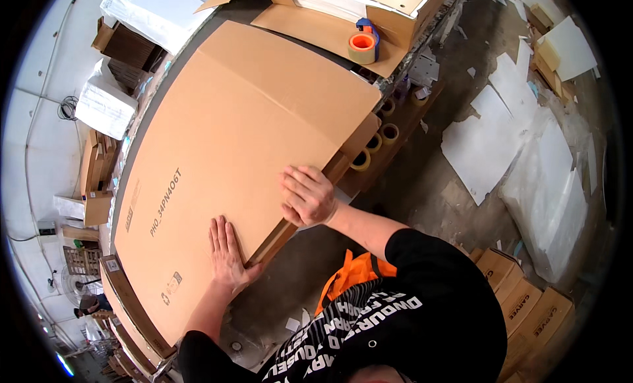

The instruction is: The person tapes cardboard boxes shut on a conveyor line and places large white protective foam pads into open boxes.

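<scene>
From here I see the carton (231,162) toward ten o'clock, likely steadied by the left hand (229,259), fingers flat, slightly apart, while the right hand (306,195) curls its fingers there, clamped or not I can't tell.

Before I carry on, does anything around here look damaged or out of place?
Yes: white sheets lie scattered on the floor at right, their jagged edges suggesting breakage. The large carton under the left hand shows no obvious tear.
</scene>
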Available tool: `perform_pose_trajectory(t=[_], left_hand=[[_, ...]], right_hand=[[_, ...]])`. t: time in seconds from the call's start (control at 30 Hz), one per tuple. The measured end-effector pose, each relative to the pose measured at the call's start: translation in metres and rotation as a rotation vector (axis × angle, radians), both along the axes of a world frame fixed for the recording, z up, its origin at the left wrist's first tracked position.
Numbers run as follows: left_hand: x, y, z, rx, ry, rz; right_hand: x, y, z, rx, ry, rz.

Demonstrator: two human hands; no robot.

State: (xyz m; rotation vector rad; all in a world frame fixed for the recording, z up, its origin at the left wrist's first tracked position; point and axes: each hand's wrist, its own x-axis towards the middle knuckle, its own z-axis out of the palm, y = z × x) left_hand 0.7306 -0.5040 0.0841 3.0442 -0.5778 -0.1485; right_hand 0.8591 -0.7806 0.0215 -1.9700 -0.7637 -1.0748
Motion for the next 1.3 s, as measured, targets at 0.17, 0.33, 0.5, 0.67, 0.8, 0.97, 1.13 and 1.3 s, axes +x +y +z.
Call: perform_pose_trajectory(t=[0.17, 0.33, 0.5, 0.67, 0.8, 0.97, 1.13, 1.3], left_hand=[[0.011, 0.020, 0.015, -0.141, 0.181, 0.116], [0.153, 0.114, -0.001, -0.378, -0.067, 0.384], [0.354, 0.253, -0.045, -0.055, -0.220, 0.556], [0.493, 0.329, -0.072, 0.022, -0.036, 0.555], [0.557, 0.321, -0.083, -0.372, 0.092, 0.688], [0.557, 0.354, -0.078, -0.380, 0.064, 0.695], [0.553, 0.340, -0.082, -0.162, 0.075, 0.681], [0.485, 0.225, -0.065, 0.826, -0.111, 0.241]], right_hand=[[-0.006, 0.009, -0.007, 0.030, 0.110, -0.004], [-0.006, 0.011, -0.006, 0.080, 0.114, -0.020], [-0.013, 0.016, -0.006, 0.043, 0.115, -0.066], [-0.020, 0.022, -0.009, 0.040, 0.150, -0.076], [-0.021, 0.031, -0.009, 0.046, 0.157, -0.123], [-0.028, 0.034, -0.013, 0.053, 0.121, -0.147], [-0.026, 0.037, -0.008, 0.057, 0.129, -0.160], [-0.031, 0.034, 0.001, 0.046, 0.183, -0.135]])
